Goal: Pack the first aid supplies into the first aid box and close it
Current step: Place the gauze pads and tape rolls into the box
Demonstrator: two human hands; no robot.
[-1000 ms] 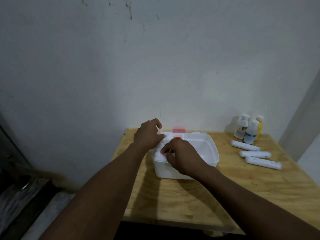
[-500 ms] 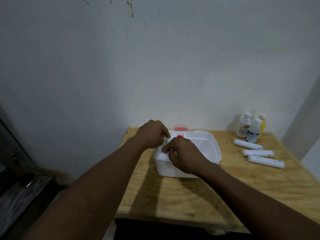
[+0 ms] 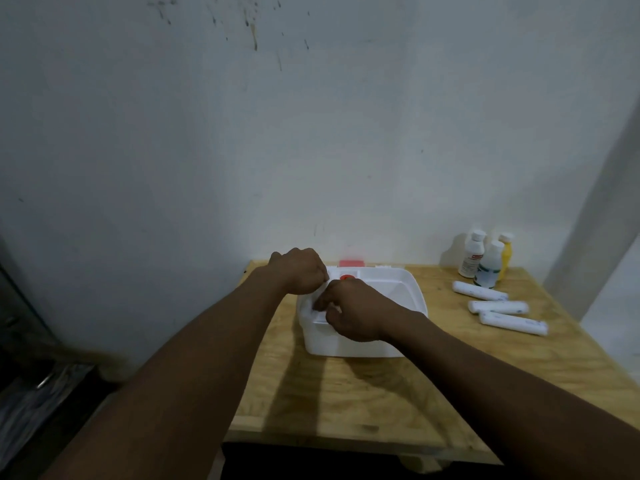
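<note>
The white first aid box (image 3: 414,299) stands open on the wooden table (image 3: 346,396), near the wall. Both hands are over its left end. My left hand (image 3: 299,271) is curled at the box's back left corner. Beside it, the fingers of my right hand (image 3: 353,313) pinch a white piece (image 3: 313,315) lying across that end; what it is cannot be made out. A small red spot (image 3: 344,277) shows between the hands. Three white rolls (image 3: 498,307) lie to the right of the box, and three bottles (image 3: 488,266) stand behind them.
A pink-red part (image 3: 351,263) sticks up behind the box by the wall. The table's front edge (image 3: 346,441) is close to me. A dark object (image 3: 31,393) lies low on the left, off the table. A grey wall corner (image 3: 595,237) rises at right.
Both hands have stayed at the box's left end, the left hand curling tighter beside the right. The view has shifted slightly; the supplies on the right have not moved.
</note>
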